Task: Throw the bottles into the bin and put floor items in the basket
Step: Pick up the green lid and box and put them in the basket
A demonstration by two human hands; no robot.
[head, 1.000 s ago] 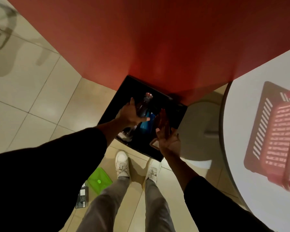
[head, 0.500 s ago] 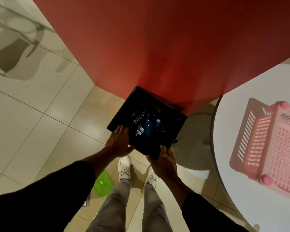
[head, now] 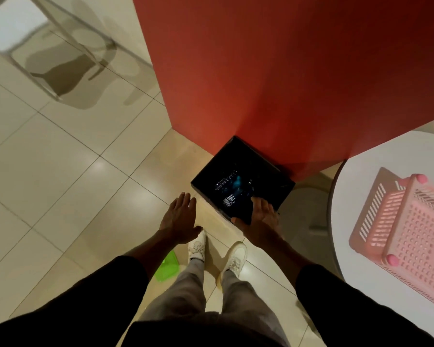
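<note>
1. Writing: white print shows on one of the bottles (head: 232, 190) inside the bin (head: 268, 171), but it is too small and blurred to read.
2. Count: one black square bin, one pink basket (head: 409, 236), one green item (head: 167, 269) on the floor, two hands, two white shoes (head: 233, 259). How many bottles lie in the bin I cannot tell; there is dark plastic with a blue patch.
3. The bin stands on the tiled floor (head: 60, 171) at frame centre, against the foot of a red wall (head: 273, 71). Its inside is dark and the bottles lie low in it.
4. The basket is perforated, with rounded pink corner knobs, and sits on the white round surface (head: 348, 176) at the right edge of the frame.
5. The left hand (head: 181, 219) hangs open, fingers spread, holding nothing, just left of the bin.
6. The right hand (head: 261, 219) rests on the bin's near rim; its grip is loose around the edge, thumb outside.
7. The green item lies at lower centre, partly hidden by the left sleeve.
</note>
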